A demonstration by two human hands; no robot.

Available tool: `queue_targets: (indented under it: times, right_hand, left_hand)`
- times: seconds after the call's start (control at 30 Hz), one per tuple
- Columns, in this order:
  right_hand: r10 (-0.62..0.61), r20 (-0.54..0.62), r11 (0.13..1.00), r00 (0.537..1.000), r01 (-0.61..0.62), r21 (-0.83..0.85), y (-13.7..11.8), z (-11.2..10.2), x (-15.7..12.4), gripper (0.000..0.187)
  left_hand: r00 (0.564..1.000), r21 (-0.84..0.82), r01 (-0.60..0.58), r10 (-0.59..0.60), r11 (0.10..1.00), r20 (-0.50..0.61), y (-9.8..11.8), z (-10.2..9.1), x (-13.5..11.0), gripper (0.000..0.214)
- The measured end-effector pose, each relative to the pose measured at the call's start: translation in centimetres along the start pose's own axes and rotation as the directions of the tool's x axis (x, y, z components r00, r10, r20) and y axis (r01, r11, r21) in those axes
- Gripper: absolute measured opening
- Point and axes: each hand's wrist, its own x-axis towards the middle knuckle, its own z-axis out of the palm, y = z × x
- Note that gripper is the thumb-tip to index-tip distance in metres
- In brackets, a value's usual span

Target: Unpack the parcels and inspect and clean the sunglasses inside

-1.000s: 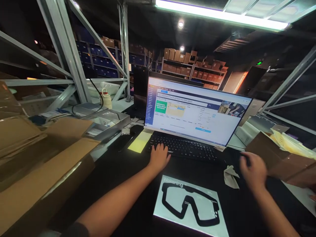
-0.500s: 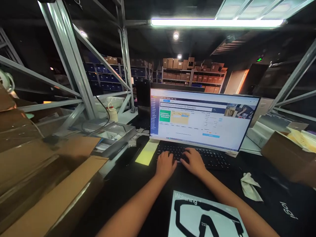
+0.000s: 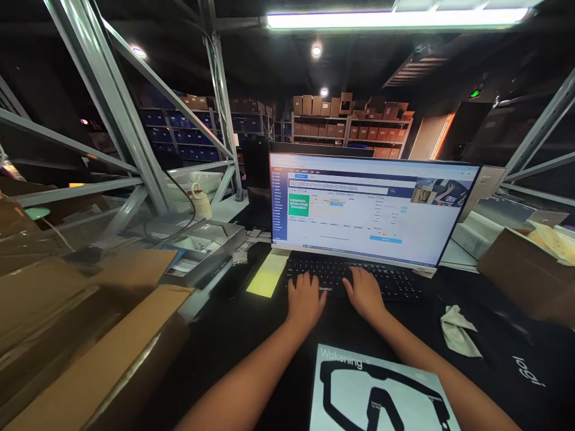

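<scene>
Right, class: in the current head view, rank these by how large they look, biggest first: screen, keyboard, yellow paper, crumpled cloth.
1. Screen
2. Keyboard, though partly covered
3. Yellow paper and crumpled cloth: too alike to rank

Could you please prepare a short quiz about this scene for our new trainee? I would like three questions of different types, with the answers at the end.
1. Multiple choice: at which thing are the left hand and the right hand placed?
A) the crumpled cloth
B) the keyboard
C) the open cardboard box

2. True or false: the yellow paper lies toward the left end of the keyboard, not the right end.

3. Fill in the gap: the word printed along the top of the white package is "____".

Key: 1. B; 2. True; 3. Wakening.
</scene>
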Motion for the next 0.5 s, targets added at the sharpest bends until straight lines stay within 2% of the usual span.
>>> queue_targets:
  times: [0.2,0.5]
  right_hand:
    - [0.051,-0.046,0.998,0.998,-0.053,-0.045,1.3,-0.1,0.5,0.053]
    - [-0.031,-0.097,0.998,0.995,0.025,-0.055,1.8,-0.4,0.4,0.049]
  left_hand:
    - [1.0,0.008,-0.011,0.011,1.0,0.005,0.1,0.1,0.0,0.038]
    - [1.0,-0.005,0.004,-0.004,1.0,0.027,0.3,0.0,-0.1,0.042]
